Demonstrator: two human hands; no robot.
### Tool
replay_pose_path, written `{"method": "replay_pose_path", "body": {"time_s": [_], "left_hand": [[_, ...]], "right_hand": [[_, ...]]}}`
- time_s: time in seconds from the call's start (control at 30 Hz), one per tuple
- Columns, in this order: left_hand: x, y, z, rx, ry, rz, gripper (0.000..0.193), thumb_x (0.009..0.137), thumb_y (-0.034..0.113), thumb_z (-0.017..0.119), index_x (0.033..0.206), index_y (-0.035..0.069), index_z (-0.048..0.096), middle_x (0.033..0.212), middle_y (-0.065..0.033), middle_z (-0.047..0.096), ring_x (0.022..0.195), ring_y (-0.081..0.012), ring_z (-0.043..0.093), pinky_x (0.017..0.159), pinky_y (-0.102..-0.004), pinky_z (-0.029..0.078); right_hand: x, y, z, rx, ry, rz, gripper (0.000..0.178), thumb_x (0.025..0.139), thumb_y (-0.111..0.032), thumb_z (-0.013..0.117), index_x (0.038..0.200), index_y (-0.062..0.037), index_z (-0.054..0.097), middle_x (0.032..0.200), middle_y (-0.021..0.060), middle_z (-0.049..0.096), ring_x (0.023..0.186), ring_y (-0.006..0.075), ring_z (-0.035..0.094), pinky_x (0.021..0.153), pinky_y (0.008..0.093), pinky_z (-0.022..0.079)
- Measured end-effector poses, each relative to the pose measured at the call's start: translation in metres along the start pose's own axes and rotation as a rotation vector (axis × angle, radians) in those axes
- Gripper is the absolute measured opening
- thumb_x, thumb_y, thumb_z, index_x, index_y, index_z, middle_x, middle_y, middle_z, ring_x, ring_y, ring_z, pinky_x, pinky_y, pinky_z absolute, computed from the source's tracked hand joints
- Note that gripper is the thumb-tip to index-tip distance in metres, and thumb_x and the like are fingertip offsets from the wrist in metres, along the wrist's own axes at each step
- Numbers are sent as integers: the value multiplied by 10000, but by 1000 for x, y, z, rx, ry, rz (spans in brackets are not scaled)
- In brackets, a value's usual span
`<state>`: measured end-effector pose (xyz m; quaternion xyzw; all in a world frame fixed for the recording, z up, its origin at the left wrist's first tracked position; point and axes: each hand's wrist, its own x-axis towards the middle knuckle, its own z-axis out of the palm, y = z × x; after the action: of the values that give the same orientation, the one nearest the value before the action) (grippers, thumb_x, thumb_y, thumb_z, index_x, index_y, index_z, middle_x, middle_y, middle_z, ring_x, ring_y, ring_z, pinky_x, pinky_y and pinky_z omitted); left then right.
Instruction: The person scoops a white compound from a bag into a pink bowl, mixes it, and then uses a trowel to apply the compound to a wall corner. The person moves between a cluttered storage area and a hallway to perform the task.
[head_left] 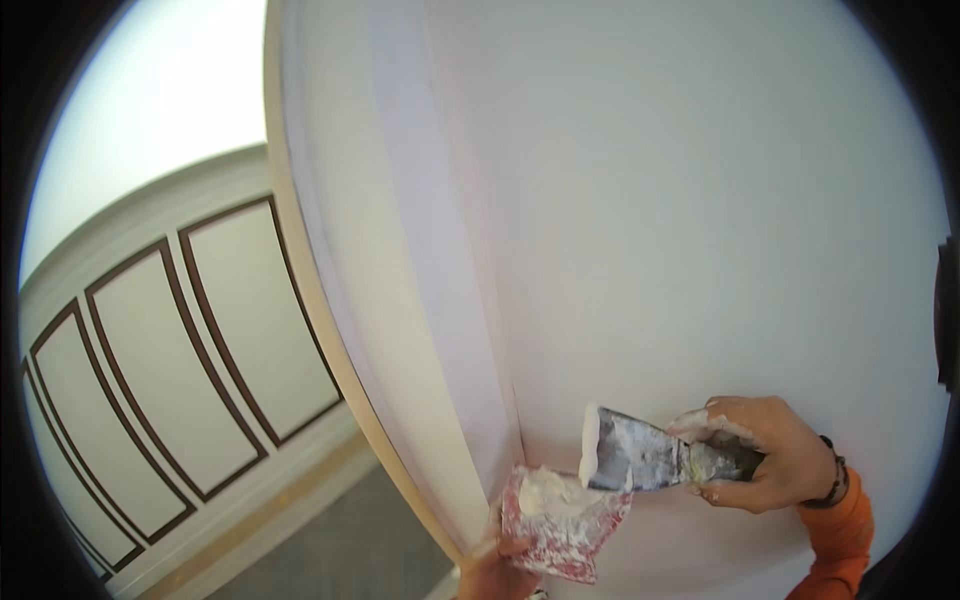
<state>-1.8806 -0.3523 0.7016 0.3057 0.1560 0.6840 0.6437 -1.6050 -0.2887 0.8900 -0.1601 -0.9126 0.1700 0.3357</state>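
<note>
My right hand (765, 450) is closed round the handle of a putty knife (640, 452). Its wide, smeared blade points left and carries a thick white strip of putty (589, 445) along the edge. Just below and left of the blade, my left hand (495, 570) grips a red, putty-smeared packet or sheet (572, 545) by its left side. A cream-white lump of putty (545, 492) sits on its upper part. The blade's lower corner overlaps the red piece; I cannot tell whether they touch.
A pale wall (700, 220) stands right in front, meeting a light door or opening frame (400, 250) with a wooden edge (330, 330). Beyond it, at left, is a wall with dark-framed panels (255, 320) above a grey floor (350, 530). A dark object (946, 315) is at the right rim.
</note>
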Motion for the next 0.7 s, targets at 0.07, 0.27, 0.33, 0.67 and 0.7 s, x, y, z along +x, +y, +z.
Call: {"method": "replay_pose_path", "body": {"time_s": [0.07,0.27,0.33,0.67,0.7], "left_hand": [[8,-7,-12,31,-3,27,739,871,255,647,1471,51,267,1360,-148,503,1164,-305,544,1028,-425,418],[31,11,16,26,-47,80,714,875,251,641,1457,50,281,1348,-145,510,1156,-301,547,1021,-422,421],[33,15,22,8,-71,77,705,876,250,639,1453,49,286,1344,-144,512,1154,-299,548,1019,-421,422],[34,26,18,-47,-178,85,663,881,243,629,1429,48,310,1325,-140,522,1140,-293,553,1007,-416,428],[33,28,21,-63,-201,70,659,882,242,628,1427,48,313,1323,-139,523,1139,-292,553,1006,-415,428]], "right_hand": [[14,-4,-20,-75,23,-13,486,750,-75,718,1220,-23,604,775,58,595,624,154,546,603,261,450],[69,-32,-91,-174,176,40,383,855,-130,680,1180,55,598,762,24,609,592,66,550,502,225,469],[100,-59,-119,-229,209,-65,387,865,-168,666,1173,57,600,776,48,625,611,71,570,492,223,488],[221,-172,-201,-488,367,-197,221,942,-172,547,964,29,635,704,42,615,474,92,522,406,231,431],[227,-186,-213,-530,369,-170,218,935,-174,547,941,23,639,673,38,600,457,99,503,402,246,423]]}}
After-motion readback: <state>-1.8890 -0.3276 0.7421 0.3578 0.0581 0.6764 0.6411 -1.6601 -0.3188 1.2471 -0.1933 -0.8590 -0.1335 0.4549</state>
